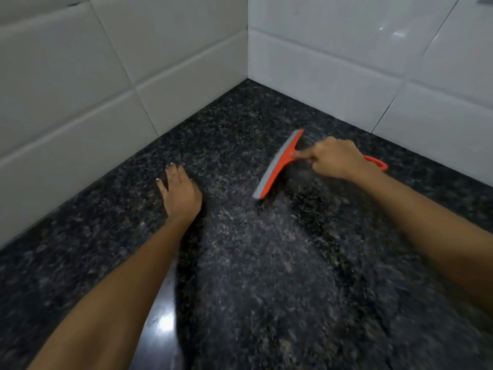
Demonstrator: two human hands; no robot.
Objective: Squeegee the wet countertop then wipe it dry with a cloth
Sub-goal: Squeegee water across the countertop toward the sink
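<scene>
Squeegee [277,165] on countertop [253,276], blade left of right hand [337,160] gripping handle; handle loop sticks out right of grip. Left hand [181,194] flat on countertop, farther left. Tiled walls [333,57] behind.

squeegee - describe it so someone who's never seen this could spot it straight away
Start at the corner where the white tiled walls meet the dark speckled countertop. Just in front, the right hand grips the squeegee. It is the only bright orange thing, with a grey blade.
</scene>
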